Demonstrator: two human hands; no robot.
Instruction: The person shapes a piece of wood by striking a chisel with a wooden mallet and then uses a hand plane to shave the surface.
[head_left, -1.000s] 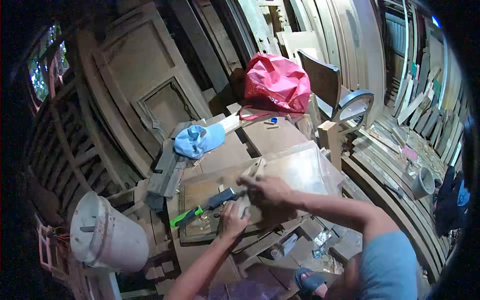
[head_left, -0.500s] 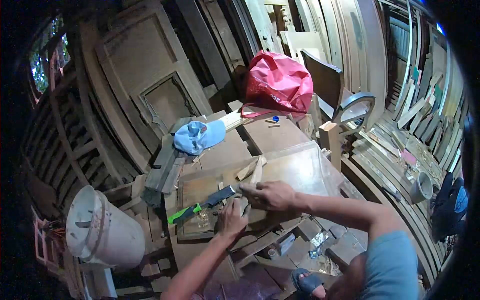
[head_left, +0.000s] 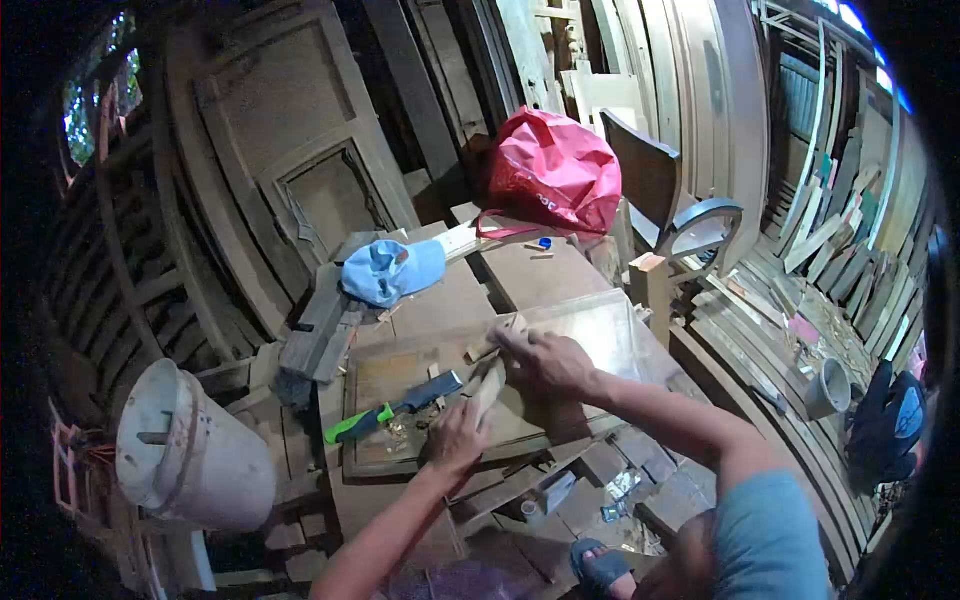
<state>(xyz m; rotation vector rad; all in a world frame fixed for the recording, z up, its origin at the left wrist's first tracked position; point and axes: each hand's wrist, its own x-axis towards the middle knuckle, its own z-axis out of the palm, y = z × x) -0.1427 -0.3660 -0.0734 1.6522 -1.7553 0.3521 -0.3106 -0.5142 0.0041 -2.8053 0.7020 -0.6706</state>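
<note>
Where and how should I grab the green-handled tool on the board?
Probably by its green handle, from above on the left: the tool lies slantwise on the board, handle outward and unobstructed, while its dark flat end sits close to the left hand.

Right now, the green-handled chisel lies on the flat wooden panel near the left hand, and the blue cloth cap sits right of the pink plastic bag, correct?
No: the head view shows the blue cap left of the pink bag. The chisel does lie on the wooden panel near the left hand.
</note>
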